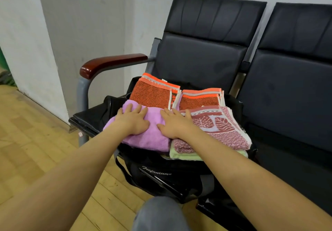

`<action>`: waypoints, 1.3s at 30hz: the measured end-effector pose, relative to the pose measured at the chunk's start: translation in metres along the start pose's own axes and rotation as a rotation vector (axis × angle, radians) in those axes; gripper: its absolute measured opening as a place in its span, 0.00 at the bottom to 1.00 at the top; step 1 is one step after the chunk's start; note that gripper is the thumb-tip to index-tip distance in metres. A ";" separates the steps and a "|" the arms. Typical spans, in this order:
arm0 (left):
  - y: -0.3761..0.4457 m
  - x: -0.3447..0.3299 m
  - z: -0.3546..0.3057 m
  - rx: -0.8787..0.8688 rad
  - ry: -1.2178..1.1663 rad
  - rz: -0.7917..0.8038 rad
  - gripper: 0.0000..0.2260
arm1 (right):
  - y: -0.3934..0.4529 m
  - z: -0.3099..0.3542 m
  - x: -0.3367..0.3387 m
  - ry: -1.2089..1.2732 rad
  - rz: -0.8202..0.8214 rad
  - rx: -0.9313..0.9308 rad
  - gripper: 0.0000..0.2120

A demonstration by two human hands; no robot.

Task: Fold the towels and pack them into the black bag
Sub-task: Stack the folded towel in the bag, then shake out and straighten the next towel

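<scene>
I log both hands flat, fingers spread and straight: left hand [132,121] presses the folded lilac terry towel [154,137]; right hand [177,124] rests across that towel's right edge and the neighbouring folded pink-and-white leaf-patterned towel [222,128]. A pale green towel [185,156] lies beneath the pink one. Two folded orange-bordered rust towels [152,94] [199,99] sit behind. All lie stacked in the mouth of the open black fabric bag [161,175], which stands on the black padded seat [89,115] of a waiting-room chair.
</scene>
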State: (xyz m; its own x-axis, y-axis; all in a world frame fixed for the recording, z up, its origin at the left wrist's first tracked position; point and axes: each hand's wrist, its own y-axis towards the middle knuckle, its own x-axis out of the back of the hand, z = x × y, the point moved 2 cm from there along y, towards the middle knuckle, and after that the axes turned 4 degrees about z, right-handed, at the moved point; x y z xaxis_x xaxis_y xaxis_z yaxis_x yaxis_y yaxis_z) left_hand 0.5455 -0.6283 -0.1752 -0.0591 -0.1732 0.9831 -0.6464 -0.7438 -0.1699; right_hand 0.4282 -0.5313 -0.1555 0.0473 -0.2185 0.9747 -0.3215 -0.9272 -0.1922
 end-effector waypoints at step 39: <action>-0.104 -0.039 -0.679 -1.044 -0.407 0.021 0.13 | -0.416 -0.521 -0.158 0.807 -0.759 -1.088 0.09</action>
State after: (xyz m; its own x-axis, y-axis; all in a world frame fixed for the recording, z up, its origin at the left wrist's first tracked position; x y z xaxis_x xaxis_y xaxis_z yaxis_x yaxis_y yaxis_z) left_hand 0.0981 -0.1058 -0.1502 0.0520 -0.5199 0.8526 -0.9807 0.1345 0.1418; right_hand 0.0620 0.0473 -0.1701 0.1223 0.7314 0.6709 -0.9834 -0.0022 0.1816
